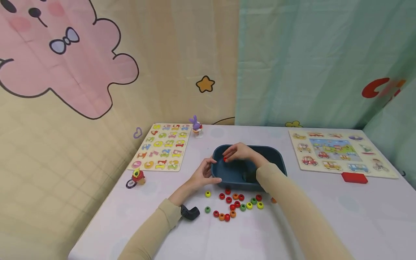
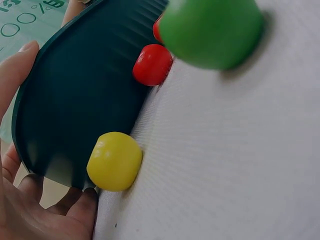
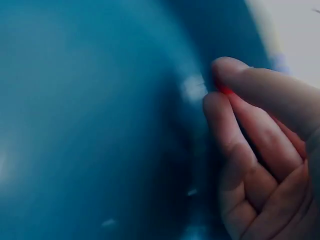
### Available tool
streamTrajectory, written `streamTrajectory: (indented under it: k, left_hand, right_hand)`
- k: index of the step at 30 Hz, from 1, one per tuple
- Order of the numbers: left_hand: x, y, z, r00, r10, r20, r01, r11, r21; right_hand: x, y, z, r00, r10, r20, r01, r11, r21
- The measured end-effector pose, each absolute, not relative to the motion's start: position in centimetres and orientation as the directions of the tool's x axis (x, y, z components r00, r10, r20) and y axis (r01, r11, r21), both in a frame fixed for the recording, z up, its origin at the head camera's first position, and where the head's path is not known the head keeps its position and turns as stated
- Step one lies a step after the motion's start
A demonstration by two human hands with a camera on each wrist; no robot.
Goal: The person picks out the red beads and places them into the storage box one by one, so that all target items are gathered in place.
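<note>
A dark blue plastic basin [image 1: 227, 173] stands on the table. My left hand [image 1: 202, 175] holds its left end, thumb at the near rim and fingers round the outer side. Over the basin's inside, my right hand [image 1: 242, 151] pinches a small red bead [image 1: 225, 159] between thumb and fingertips. Only a sliver of that bead shows in the right wrist view. Several red, orange, green and yellow beads lie scattered in front of the basin. Close to the left hand are a yellow bead [image 2: 115, 161], a red bead [image 2: 153, 65] and a large-looking green bead [image 2: 212, 30].
A number puzzle board [image 1: 162, 148] lies at the back left, a vehicle puzzle board [image 1: 341, 153] at the right. Nearby are a red block [image 1: 354, 177], a purple rabbit figure [image 1: 196, 126] and a red-capped figure [image 1: 138, 177]. A black bent piece [image 1: 190, 213] sits by the left sleeve.
</note>
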State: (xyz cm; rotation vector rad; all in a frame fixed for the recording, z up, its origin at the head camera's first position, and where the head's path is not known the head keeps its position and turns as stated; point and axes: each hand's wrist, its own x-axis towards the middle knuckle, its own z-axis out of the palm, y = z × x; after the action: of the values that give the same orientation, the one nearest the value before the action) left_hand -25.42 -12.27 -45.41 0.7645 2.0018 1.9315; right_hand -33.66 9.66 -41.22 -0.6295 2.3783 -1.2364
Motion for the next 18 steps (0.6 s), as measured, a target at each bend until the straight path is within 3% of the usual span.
streamTrajectory:
  k: [9, 18]
  left_hand:
    - [-25.6, -12.3, -45.4, -0.820, 0.547, 0.167, 0.193, -0.010, 0.981]
    - [-25.5, -12.4, -45.3, -0.832, 0.528, 0.170, 0.193, -0.011, 0.981]
  right_hand:
    - [-34.3, 8.6, -42.6, -0.828, -0.538, -0.157, -0.239, 0.593, -0.769]
    - [-33.6, 8.9, -40.6, -0.810, -0.553, -0.196, -0.255, 0.632, -0.732]
